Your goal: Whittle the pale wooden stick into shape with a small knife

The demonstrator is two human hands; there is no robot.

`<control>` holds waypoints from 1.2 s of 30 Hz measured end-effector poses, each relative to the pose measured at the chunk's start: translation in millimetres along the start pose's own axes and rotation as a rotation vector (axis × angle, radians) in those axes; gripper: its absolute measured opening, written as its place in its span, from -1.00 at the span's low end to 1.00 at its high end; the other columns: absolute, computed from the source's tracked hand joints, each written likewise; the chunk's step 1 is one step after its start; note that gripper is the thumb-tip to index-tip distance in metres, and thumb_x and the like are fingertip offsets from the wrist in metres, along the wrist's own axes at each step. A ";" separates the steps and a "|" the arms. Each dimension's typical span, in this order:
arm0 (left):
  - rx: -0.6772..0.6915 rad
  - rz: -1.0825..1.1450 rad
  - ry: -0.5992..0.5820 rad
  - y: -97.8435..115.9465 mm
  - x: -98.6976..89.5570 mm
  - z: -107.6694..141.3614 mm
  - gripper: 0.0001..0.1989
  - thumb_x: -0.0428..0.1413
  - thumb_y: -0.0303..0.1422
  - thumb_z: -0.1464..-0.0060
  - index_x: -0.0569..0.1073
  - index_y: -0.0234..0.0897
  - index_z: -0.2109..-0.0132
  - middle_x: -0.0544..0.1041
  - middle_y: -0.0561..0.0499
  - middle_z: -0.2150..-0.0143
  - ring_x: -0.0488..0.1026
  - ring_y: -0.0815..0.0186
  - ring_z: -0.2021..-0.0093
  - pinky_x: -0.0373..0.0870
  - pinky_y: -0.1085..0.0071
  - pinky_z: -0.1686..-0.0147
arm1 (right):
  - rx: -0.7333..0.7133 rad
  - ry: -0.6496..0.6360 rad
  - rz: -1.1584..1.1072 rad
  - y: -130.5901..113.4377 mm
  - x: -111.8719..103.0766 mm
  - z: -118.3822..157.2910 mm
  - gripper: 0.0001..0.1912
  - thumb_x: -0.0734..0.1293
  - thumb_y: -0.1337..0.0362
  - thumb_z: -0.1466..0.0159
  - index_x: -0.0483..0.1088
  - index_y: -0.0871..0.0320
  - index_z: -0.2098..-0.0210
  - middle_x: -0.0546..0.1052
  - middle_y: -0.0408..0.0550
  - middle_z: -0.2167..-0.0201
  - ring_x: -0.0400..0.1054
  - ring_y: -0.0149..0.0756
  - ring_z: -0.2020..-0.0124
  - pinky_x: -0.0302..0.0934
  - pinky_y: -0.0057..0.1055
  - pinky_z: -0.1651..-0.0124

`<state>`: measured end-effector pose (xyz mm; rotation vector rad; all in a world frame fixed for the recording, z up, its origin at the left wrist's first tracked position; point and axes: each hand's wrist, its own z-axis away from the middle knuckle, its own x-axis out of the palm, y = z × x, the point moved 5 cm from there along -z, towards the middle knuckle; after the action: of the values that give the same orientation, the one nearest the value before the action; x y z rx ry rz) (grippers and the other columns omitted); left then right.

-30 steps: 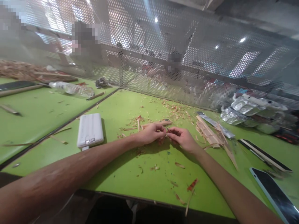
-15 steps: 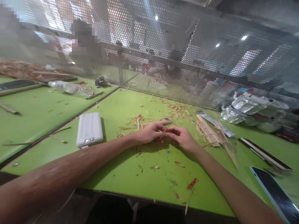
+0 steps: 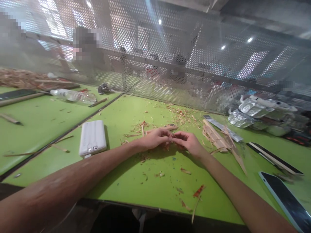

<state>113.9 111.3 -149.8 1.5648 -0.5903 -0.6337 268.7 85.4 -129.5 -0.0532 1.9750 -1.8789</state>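
Note:
Over the middle of the green table [image 3: 136, 181], my left hand [image 3: 157, 139] and my right hand [image 3: 186, 140] meet at the fingertips. Both are closed in a pinch around something small that the fingers mostly hide. Just behind my left hand lies a wooden piece [image 3: 171, 127] with a dark spot near its end. Thin wood shavings [image 3: 181, 113] are scattered behind and around the hands. Right of my right hand, flat wooden strips [image 3: 215, 136] rest beside a clear-wrapped grey strip [image 3: 223, 127].
A white power bank [image 3: 92, 137] is left of my forearm. At right lie a phone [image 3: 282, 197], a dark flat strip [image 3: 277, 158] and silvery packages [image 3: 262, 113]. A plastic bottle [image 3: 74, 96] is far left. A perforated metal screen [image 3: 155, 64] borders the table's back; people show blurred beyond it.
The view has shifted slightly. Both hands stay together in nearly the same place, fingertips still pinched.

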 end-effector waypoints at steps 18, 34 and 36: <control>0.190 -0.273 0.141 12.0 -2.9 -0.8 -0.90 0.15 -0.38 -0.14 0.49 -0.34 0.28 0.54 -0.01 0.29 0.46 0.36 0.31 0.41 0.40 0.24 | -0.004 0.086 -0.001 2.1 -0.6 -1.6 -0.70 0.54 0.06 -0.12 0.49 0.13 0.33 0.36 -0.25 0.61 0.13 -0.49 0.62 -0.04 -0.47 0.56; 0.199 -0.321 0.070 21.2 3.5 5.8 -0.80 0.07 -0.30 -0.30 0.42 -0.30 0.29 0.52 -0.05 0.26 0.48 0.27 0.19 0.41 0.34 0.15 | 0.041 0.059 -0.061 -2.9 4.4 2.6 -0.72 0.50 0.05 -0.16 0.46 0.12 0.36 0.34 -0.25 0.61 0.11 -0.49 0.61 -0.09 -0.47 0.57; 0.204 -0.334 0.062 22.6 4.7 6.9 -0.79 0.05 -0.30 -0.31 0.42 -0.30 0.29 0.51 -0.04 0.27 0.48 0.26 0.19 0.41 0.33 0.14 | 0.054 0.052 -0.068 -3.0 4.3 2.9 -0.71 0.50 0.05 -0.15 0.46 0.12 0.36 0.34 -0.25 0.60 0.11 -0.49 0.61 -0.10 -0.48 0.57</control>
<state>112.3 101.2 -128.0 1.8894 -0.3563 -0.7898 264.9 81.1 -127.7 -0.0566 1.9787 -1.9947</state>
